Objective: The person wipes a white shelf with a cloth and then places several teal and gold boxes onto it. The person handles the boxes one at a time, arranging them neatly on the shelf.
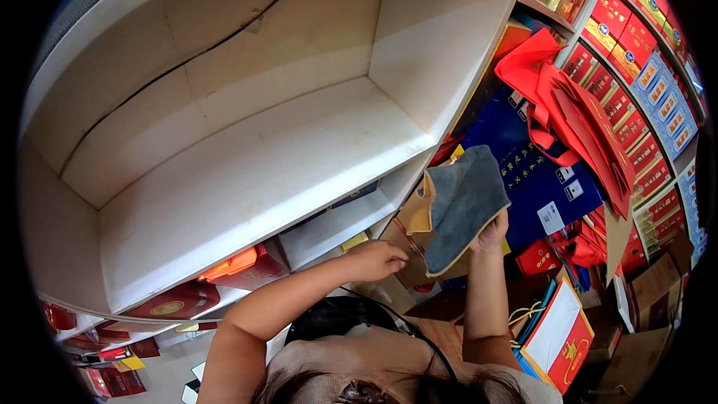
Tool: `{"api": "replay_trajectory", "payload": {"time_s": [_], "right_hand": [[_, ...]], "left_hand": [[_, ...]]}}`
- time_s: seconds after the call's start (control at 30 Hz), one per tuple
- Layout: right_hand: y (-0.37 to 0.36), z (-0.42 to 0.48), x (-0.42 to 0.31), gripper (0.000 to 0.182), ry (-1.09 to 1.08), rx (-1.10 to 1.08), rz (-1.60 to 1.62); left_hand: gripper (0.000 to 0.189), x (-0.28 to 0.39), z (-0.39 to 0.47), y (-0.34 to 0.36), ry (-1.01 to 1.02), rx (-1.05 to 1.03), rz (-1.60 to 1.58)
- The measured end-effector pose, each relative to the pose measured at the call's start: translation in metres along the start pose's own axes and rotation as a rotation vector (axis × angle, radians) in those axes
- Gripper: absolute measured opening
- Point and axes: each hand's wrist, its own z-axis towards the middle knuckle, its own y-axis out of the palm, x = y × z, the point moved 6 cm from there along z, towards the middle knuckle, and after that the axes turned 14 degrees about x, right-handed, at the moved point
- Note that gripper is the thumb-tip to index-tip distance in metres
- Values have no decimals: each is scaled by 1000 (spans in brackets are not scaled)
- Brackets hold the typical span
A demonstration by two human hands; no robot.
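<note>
A grey-blue cleaning cloth (465,202) with a tan edge hangs partly folded from my right hand (492,233), whose fingers close on its lower right edge. To the left of the cloth, my left hand (377,261) is raised with its fingers curled; nothing shows in it, though the palm side is hidden. A white shelf compartment (252,163) lies before me, its boards bare apart from a black cable (219,45) running across its back panel.
A large blue box (505,140) with red bags (583,123) on it stands at the right. Gift bags (561,331) and cardboard boxes (650,292) crowd the lower right. Boxed goods fill the far-right shelves. Orange items (233,264) sit on a lower shelf.
</note>
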Motion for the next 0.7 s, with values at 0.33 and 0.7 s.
{"api": "replay_trajectory", "payload": {"time_s": [0.33, 0.7], "right_hand": [[-22, -18, 5, 85, -11, 21, 214], [-131, -42, 40, 56, 329, 393, -8]], "left_hand": [[30, 3, 43, 6, -478, 239, -1255], [18, -46, 37, -2, -594, 510, -1229]]}}
